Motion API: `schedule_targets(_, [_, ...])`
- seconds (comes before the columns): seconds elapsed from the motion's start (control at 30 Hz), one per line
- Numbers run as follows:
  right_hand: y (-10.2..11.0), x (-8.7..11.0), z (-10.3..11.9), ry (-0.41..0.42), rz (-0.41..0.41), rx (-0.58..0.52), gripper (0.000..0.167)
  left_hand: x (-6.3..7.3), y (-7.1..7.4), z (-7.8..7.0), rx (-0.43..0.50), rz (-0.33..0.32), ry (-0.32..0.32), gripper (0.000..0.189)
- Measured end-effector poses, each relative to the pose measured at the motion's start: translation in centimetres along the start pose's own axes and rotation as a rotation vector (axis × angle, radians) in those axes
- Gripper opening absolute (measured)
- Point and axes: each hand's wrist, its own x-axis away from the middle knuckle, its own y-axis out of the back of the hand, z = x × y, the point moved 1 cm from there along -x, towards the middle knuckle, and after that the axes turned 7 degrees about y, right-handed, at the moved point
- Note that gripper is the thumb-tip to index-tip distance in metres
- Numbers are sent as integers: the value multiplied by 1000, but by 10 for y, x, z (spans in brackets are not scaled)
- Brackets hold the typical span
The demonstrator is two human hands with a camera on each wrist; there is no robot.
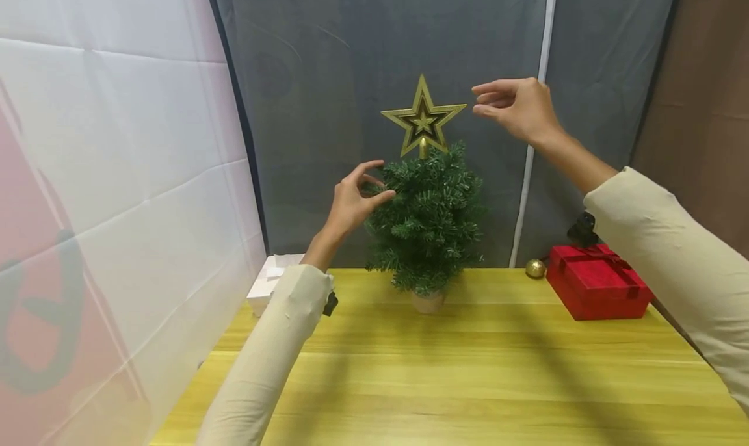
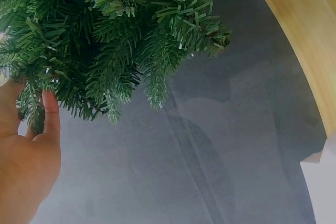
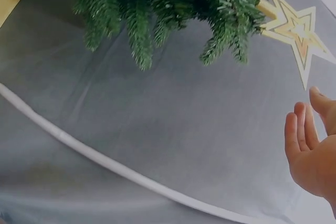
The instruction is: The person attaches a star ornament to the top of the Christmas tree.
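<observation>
A small green artificial Christmas tree point(image 1: 433, 218) stands upright in a light pot point(image 1: 428, 302) on the table. At its top sits a gold star topper point(image 1: 423, 119), also seen in the right wrist view as a pale gold star point(image 3: 299, 30). My left hand point(image 1: 354, 200) is at the tree's upper left side, thumb and fingers apart around a branch tip point(image 2: 32, 109). My right hand point(image 1: 523, 108) hovers just right of the star's right point, holding nothing. Its fingers are loosely bent, with a gap between thumb and fingers.
A red gift box point(image 1: 599, 283) with a ribbon stands at the table's right, beside a gold ball ornament point(image 1: 535, 268). Behind my left forearm is a white box point(image 1: 266, 283). A grey curtain point(image 1: 328, 95) hangs behind the wooden table point(image 1: 409, 381), with a white cloth point(image 1: 146, 127) at left.
</observation>
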Motion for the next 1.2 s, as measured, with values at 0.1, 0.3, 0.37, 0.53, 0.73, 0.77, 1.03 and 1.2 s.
schedule_targets(0.1, [5, 5, -5, 3, 3, 4, 41, 0, 0, 2, -10, -3, -9, 64])
schedule_targets(0.3, [7, 17, -13, 17, 31, -6, 41, 0, 2, 4, -21, -1, -4, 65])
schedule_targets(0.37, [6, 21, -17, 25, 36, -6, 40, 0, 2, 4, -26, 2, -8, 65])
schedule_targets(0.53, [0, 36, -27, 46, 56, -2, 39, -3, 2, 5, -57, 8, -22, 64])
schedule_targets(0.73, [-10, 51, -40, 51, 69, 2, 37, -4, 2, 7, -84, 16, -5, 64])
schedule_targets(0.77, [-12, 53, -42, 48, 72, 3, 37, -4, 2, 7, -86, 16, -4, 64])
schedule_targets(1.03, [-18, 65, -54, 38, 98, 3, 38, -6, 1, 5, -105, 31, -33, 63])
schedule_targets(1.2, [-19, 71, -59, 40, 104, -14, 40, -6, 5, 0, -107, 26, -28, 58])
